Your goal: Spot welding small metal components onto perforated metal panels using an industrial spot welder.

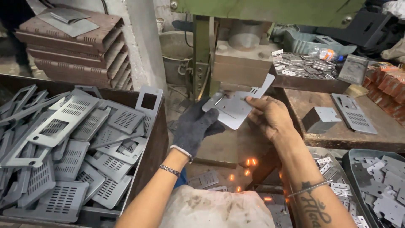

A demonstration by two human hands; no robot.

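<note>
Fingers sit close under the heavy press block (242, 63). The gloved left hand (195, 126) and bare right hand (270, 116) both pinch the flat metal plate (236, 105) over the worktop's (337, 135) left edge. Sharp edges could cut bare skin.

**Shop clutter around the press**

Grey slotted plates (71, 143) are piling up in a dark bin (154, 139) at left. Brown vented panels (80, 46) are sitting stacked behind it. Small metal pieces (303, 65) are filling a tray beside the green press (253, 10). A bent grey bracket (320, 119) is resting on the worn wooden bench (337, 135); orange boxes (390, 84) are lining the right edge.
</note>
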